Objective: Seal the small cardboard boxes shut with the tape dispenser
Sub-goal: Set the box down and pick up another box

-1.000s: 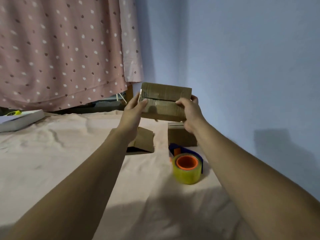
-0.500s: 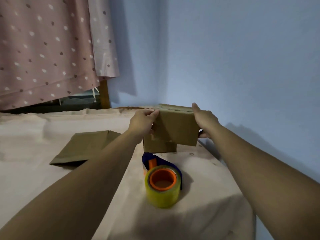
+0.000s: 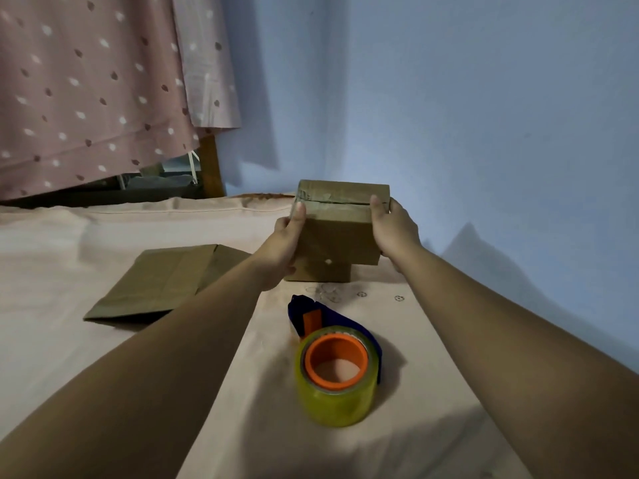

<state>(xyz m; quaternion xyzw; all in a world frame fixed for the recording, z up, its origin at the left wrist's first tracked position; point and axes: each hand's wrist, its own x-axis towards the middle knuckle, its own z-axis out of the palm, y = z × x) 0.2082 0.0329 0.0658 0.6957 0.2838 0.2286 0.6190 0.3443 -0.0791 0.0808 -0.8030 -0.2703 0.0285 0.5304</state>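
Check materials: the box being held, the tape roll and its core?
Held box: brown cardboard, matte, judging by the flap seam and creased edges; a glossy strip along the seam looks like clear tape. Tape roll: clear yellowish plastic film, shiny. Core: orange, smooth, probably moulded plastic.

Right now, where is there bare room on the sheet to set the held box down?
Bare sheet between the flattened box and the curtain, and at far left. Crowded at centre: held box over a second box, tape dispenser in front.
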